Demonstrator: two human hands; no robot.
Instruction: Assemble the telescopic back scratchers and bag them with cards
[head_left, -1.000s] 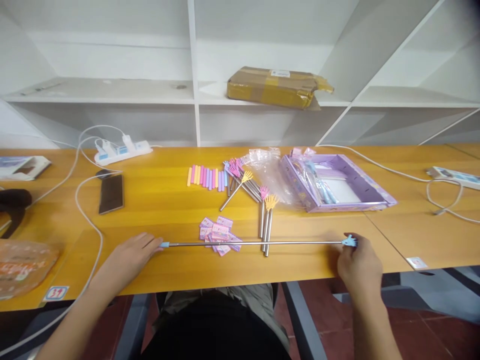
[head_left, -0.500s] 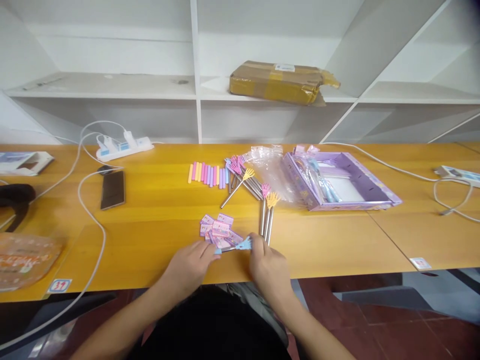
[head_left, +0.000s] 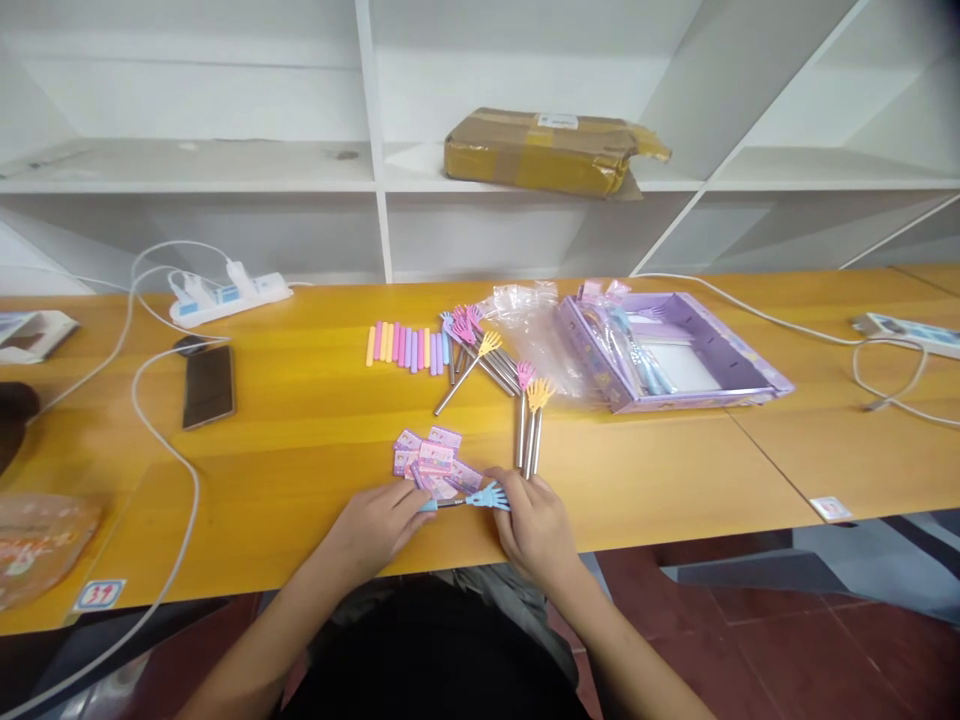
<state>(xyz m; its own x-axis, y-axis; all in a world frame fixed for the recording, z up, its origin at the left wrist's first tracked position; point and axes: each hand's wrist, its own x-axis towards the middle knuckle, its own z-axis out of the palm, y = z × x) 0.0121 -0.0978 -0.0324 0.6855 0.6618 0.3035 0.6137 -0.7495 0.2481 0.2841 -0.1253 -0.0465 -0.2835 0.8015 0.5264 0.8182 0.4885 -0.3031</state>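
Observation:
Near the table's front edge my left hand (head_left: 382, 522) is closed on the blue handle end of a small back scratcher. The light blue hand-shaped head (head_left: 489, 496) of this scratcher points right, its tip against the fingers of my right hand (head_left: 531, 520), which are closed on it. Just beyond lie purple and pink printed cards (head_left: 435, 459) in a loose pile. Farther back are metal-rod scratchers with pink, blue and yellow heads (head_left: 489, 343), several of them crossed. A row of coloured tubes (head_left: 405, 347) lies to their left.
A purple open box (head_left: 712, 340) with packaged items stands at right, beside clear plastic bags (head_left: 532, 325). At left are a phone (head_left: 208, 385), a white power strip (head_left: 231, 298) and cables. A taped carton (head_left: 540, 152) rests on the shelf behind.
The view has shifted slightly. My right hand's fingers have shifted a little at the blue head, and more of that head shows. My left hand keeps its hold on the handle.

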